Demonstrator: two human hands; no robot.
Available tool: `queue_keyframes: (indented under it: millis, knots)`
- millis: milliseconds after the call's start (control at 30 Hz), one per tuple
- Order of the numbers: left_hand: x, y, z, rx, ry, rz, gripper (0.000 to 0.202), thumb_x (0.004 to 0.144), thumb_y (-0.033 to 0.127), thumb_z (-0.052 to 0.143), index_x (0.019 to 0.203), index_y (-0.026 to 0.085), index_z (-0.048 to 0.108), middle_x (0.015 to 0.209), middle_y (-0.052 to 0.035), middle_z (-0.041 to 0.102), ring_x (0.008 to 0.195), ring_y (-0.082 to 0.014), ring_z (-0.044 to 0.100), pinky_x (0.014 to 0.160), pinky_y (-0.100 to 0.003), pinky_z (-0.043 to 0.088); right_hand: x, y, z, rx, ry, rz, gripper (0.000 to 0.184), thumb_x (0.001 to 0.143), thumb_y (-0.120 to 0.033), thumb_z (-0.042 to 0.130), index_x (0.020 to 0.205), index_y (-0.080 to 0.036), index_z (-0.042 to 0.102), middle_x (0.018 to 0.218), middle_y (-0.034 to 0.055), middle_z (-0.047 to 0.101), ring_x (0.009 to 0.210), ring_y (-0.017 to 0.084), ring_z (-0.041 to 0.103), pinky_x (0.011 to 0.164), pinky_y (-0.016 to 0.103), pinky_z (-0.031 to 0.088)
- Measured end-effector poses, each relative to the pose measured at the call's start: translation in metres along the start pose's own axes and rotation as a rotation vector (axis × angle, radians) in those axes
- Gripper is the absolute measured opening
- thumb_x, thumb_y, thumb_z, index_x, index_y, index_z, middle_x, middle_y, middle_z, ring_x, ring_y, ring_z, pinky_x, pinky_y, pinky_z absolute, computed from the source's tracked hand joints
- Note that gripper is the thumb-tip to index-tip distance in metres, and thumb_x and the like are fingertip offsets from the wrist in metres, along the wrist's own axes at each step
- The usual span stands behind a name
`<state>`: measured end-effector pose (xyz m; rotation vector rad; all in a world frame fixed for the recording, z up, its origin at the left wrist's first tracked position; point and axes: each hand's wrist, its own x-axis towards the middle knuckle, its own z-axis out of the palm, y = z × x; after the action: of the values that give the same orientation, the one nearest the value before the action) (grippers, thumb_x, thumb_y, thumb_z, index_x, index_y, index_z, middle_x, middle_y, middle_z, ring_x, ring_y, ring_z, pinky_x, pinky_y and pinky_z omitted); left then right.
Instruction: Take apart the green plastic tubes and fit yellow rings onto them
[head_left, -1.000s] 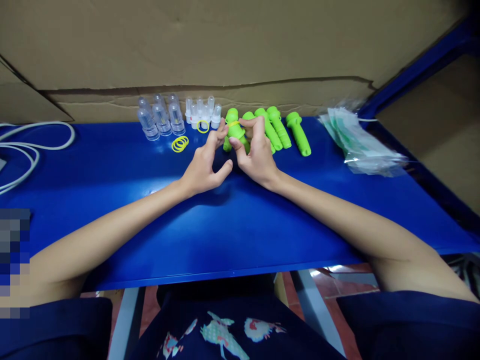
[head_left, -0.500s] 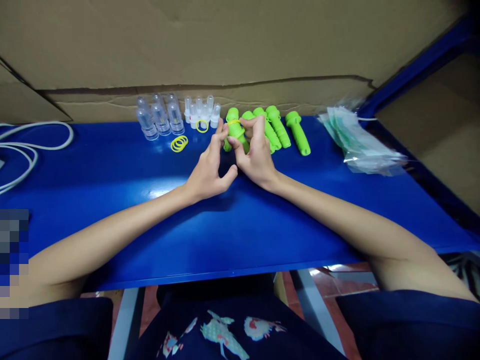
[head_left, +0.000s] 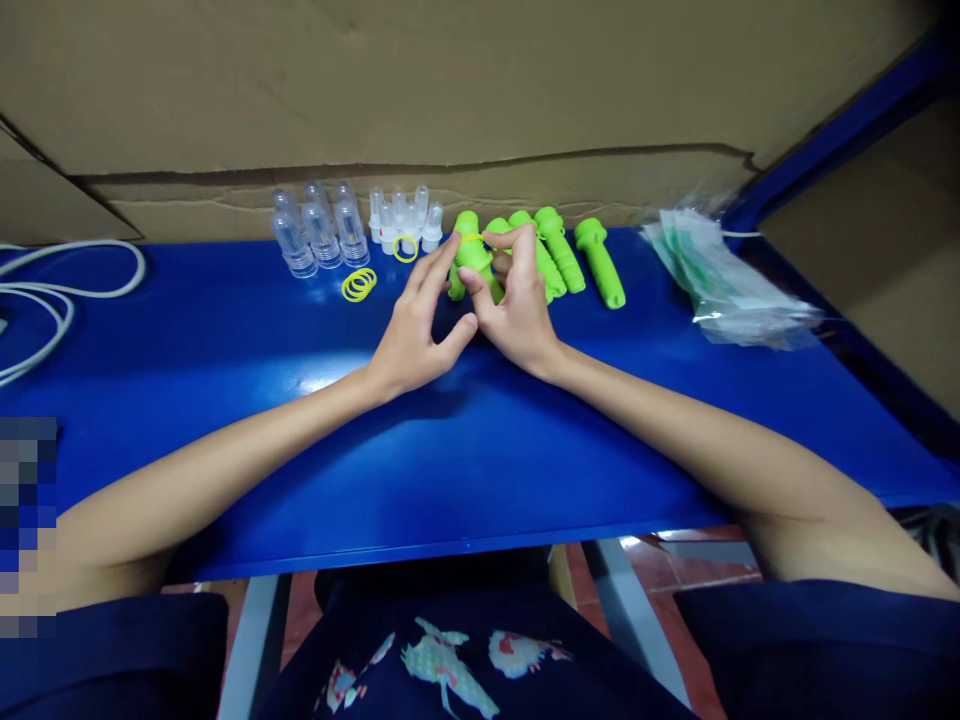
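In front of you a cardboard wall (head_left: 450, 90) rises behind the far edge of one blue table (head_left: 465, 470). At the far right of the table lies one clear bag (head_left: 742, 320); at the far left, a looped white cable (head_left: 97, 293). You have at least five green handles in view: four other green handles (head_left: 596, 258) to the right of your hands and one green handle (head_left: 475, 258) right at your fingers. To the left stand six clear tubes (head_left: 321, 235), and next to them six small clear-and-white tubes (head_left: 432, 225). Of the yellow rings, several overlap in a yellow ring pile (head_left: 359, 286), one loose yellow ring (head_left: 405, 249) leans by the small tubes, and a yellow ring (head_left: 471, 238) sits at the handle's upper part. Your left hand (head_left: 416, 340) is open, thumb spread, fingertips at that ring's left side. Your right hand (head_left: 517, 310) is half curled, index fingertip at its right side, thumb against the handle; you can't tell whether it grips. The bag contains flat green-and-white items.
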<state>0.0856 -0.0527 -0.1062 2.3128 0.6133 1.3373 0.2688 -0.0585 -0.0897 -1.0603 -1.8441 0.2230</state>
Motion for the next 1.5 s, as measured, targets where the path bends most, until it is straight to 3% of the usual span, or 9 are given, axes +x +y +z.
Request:
queue_keyframes:
  millis: [300,467,567,767,933,1067,1200,1367,1500]
  knots:
    - [0.000,-0.001,0.004,-0.124,0.077,-0.027,0.070,0.101,0.065,0.057,0.159,0.030,0.038,0.162,-0.0145,0.046,0.147,-0.0340,0.053,0.117,-0.050,0.054,-0.001,0.003,0.002,-0.005,-0.013,-0.048,0.048,0.108,-0.062,0.043,0.139,-0.027,0.034,0.138,0.0184,0.066,0.126,0.032,0.071,0.100,0.054,0.063]
    - [0.009,-0.001,-0.005,-0.138,0.134,-0.130,0.049,0.105,0.063,0.053,0.137,0.027,0.055,0.139,-0.0114,0.066,0.130,-0.0269,0.066,0.114,-0.045,0.055,-0.002,0.002,0.003,-0.038,-0.088,-0.027,0.059,0.109,-0.068,0.036,0.153,-0.029,0.033,0.146,0.0181,0.062,0.129,0.031,0.069,0.098,0.049,0.064]
    - [0.014,-0.005,-0.010,-0.151,0.154,-0.156,0.046,0.104,0.066,0.055,0.126,0.026,0.061,0.123,-0.0085,0.071,0.128,-0.0279,0.067,0.116,-0.048,0.053,-0.003,0.000,0.002,-0.008,-0.130,-0.054,0.060,0.110,-0.065,0.036,0.155,-0.027,0.031,0.137,0.0161,0.067,0.118,0.029,0.073,0.093,0.049,0.065]
    - [0.017,-0.016,-0.017,-0.214,0.110,-0.169,0.046,0.099,0.067,0.064,0.114,0.024,0.062,0.107,-0.0065,0.068,0.128,-0.0324,0.068,0.117,-0.057,0.053,-0.001,-0.009,-0.007,-0.030,-0.215,-0.051,0.055,0.111,-0.057,0.043,0.155,-0.024,0.040,0.141,0.0147,0.067,0.116,0.029,0.074,0.099,0.050,0.064]
    - [0.024,-0.023,-0.031,-0.185,0.006,-0.127,0.044,0.097,0.067,0.068,0.104,0.024,0.062,0.095,-0.0051,0.069,0.117,-0.0308,0.074,0.113,-0.055,0.057,0.000,-0.010,-0.010,-0.056,-0.234,-0.053,0.049,0.110,-0.050,0.047,0.152,-0.024,0.046,0.141,0.0134,0.069,0.121,0.030,0.073,0.105,0.051,0.062]
    - [0.033,-0.029,-0.046,-0.068,-0.104,-0.049,0.043,0.095,0.065,0.070,0.098,0.023,0.064,0.097,-0.0071,0.070,0.119,-0.0329,0.072,0.119,-0.057,0.053,0.000,-0.008,-0.008,-0.046,-0.257,-0.037,0.047,0.109,-0.049,0.048,0.149,-0.023,0.047,0.135,0.0123,0.072,0.110,0.028,0.075,0.102,0.051,0.062]
    - [0.038,-0.029,-0.052,-0.021,-0.109,-0.075,0.038,0.093,0.058,0.075,0.095,0.022,0.062,0.101,-0.0089,0.067,0.127,-0.0358,0.066,0.121,-0.058,0.046,0.000,-0.010,-0.006,-0.021,-0.234,-0.034,0.045,0.109,-0.048,0.049,0.147,-0.022,0.047,0.132,0.0123,0.072,0.109,0.028,0.075,0.101,0.049,0.062]
    - [0.039,-0.017,-0.050,0.147,-0.170,-0.038,0.033,0.106,0.053,0.056,0.098,0.021,0.057,0.099,-0.0082,0.064,0.108,-0.0291,0.067,0.104,-0.053,0.053,0.002,-0.011,-0.003,0.038,-0.198,-0.025,0.045,0.108,-0.046,0.053,0.144,-0.019,0.048,0.119,0.0119,0.073,0.100,0.026,0.075,0.097,0.047,0.063]
    - [0.037,-0.009,-0.045,0.168,-0.128,-0.052,0.032,0.109,0.051,0.049,0.097,0.022,0.055,0.102,-0.0083,0.064,0.099,-0.0249,0.066,0.094,-0.045,0.056,0.004,-0.010,-0.002,0.051,-0.180,-0.033,0.045,0.108,-0.045,0.056,0.144,-0.020,0.047,0.119,0.0116,0.073,0.100,0.025,0.074,0.096,0.047,0.064]
